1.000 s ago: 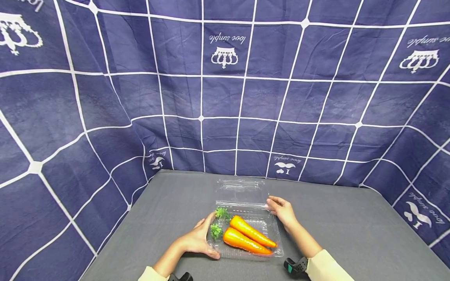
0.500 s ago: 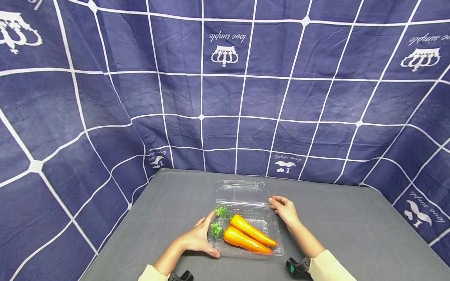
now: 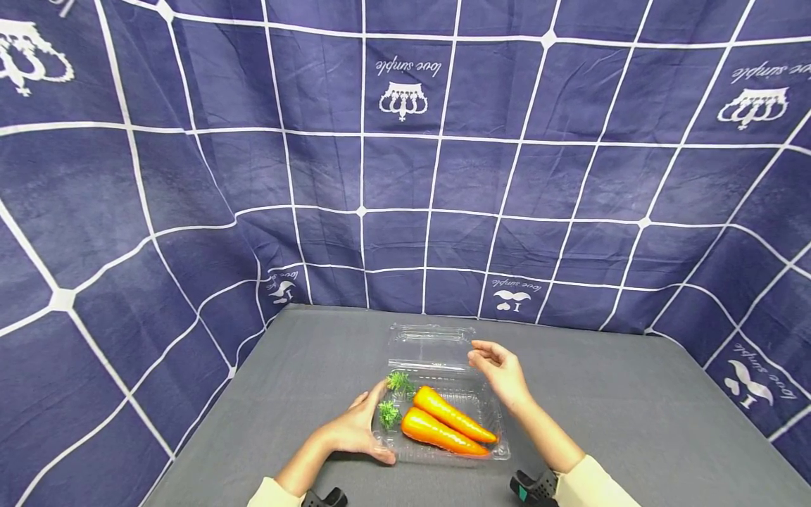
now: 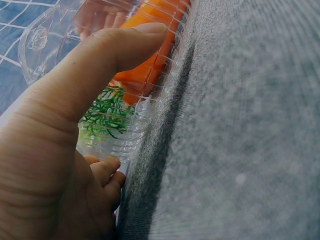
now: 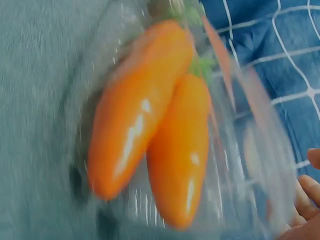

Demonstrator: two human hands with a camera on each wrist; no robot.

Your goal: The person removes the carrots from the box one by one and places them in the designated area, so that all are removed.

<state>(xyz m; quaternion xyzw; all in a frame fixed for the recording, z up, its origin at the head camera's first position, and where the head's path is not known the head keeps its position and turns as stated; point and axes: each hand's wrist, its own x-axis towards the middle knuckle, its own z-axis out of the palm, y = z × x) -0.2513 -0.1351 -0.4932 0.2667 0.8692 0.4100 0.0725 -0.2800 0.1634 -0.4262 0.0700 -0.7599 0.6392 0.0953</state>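
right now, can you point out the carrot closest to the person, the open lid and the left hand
Closest carrot (image 3: 437,431): head view, middle of its orange body.
Open lid (image 3: 429,347): head view, its clear panel.
Left hand (image 3: 357,431): head view, middle of the hand.

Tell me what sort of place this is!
Probably a little filming corner: a blue cloth with white lines hangs behind and beside a grey table, where an open plastic box holds carrots.
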